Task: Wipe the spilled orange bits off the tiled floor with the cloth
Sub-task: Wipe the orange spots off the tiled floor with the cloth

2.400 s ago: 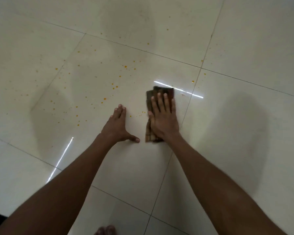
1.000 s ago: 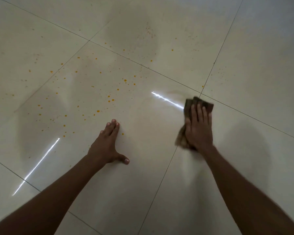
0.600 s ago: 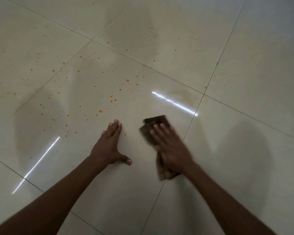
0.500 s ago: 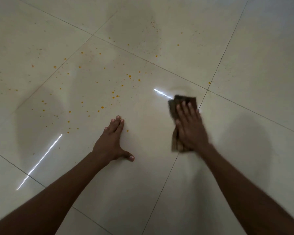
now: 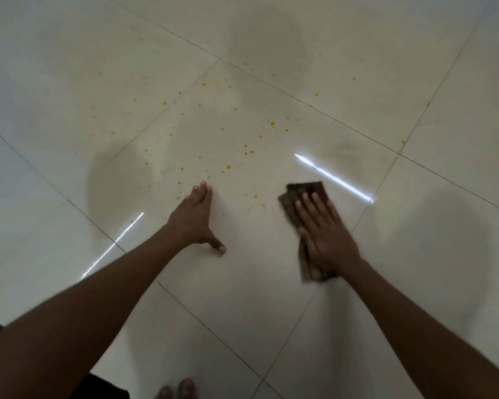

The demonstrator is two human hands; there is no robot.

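Observation:
Orange bits [image 5: 245, 152] lie scattered over the cream tiled floor [image 5: 242, 283], mostly ahead of my left hand and between both hands. My right hand [image 5: 324, 234] presses flat, fingers straight, on a folded brown cloth [image 5: 306, 190] that sticks out past the fingertips and under the wrist. My left hand [image 5: 195, 218] rests flat on the tile with the thumb spread out, holding nothing. A few orange specks [image 5: 255, 196] sit just left of the cloth.
Dark grout lines [image 5: 383, 180] cross the glossy floor. Two bright light reflections [image 5: 333, 177] streak the tiles. My toes [image 5: 176, 390] show at the bottom edge. A faint smear [image 5: 346, 148] marks the tile beyond the cloth.
My right hand has slid the cloth back toward me and leftward, away from the grout line. My left hand has stayed planted on the floor.

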